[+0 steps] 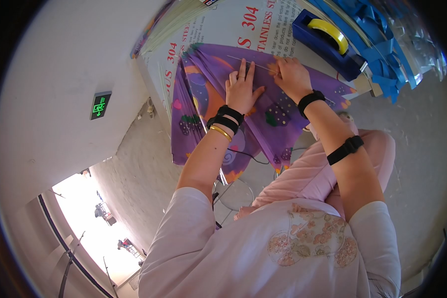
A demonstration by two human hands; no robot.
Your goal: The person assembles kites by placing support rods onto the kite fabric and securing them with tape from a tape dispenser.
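Note:
A purple printed cloth [211, 64], folded to a point at several corners like kite fabric, lies over the worktop and hangs down its near edge. My left hand [241, 92] rests on it with the fingers stretched out and spread. To its right, my right hand [294, 78] has its fingers curled down on the cloth, with thumb and forefinger drawn together; what they pinch is hidden. A thin pale rod [251, 63] runs along the cloth between the hands and seems to pass beneath the right one.
The worktop's covering [223, 25] carries red and black print. A blue tape dispenser [328, 47] with a yellow-cored roll [330, 35] stands at the back right, beside blue strips [382, 54] and clear plastic. Thin pale sticks [171, 30] lie at the back left, near the white wall [74, 59].

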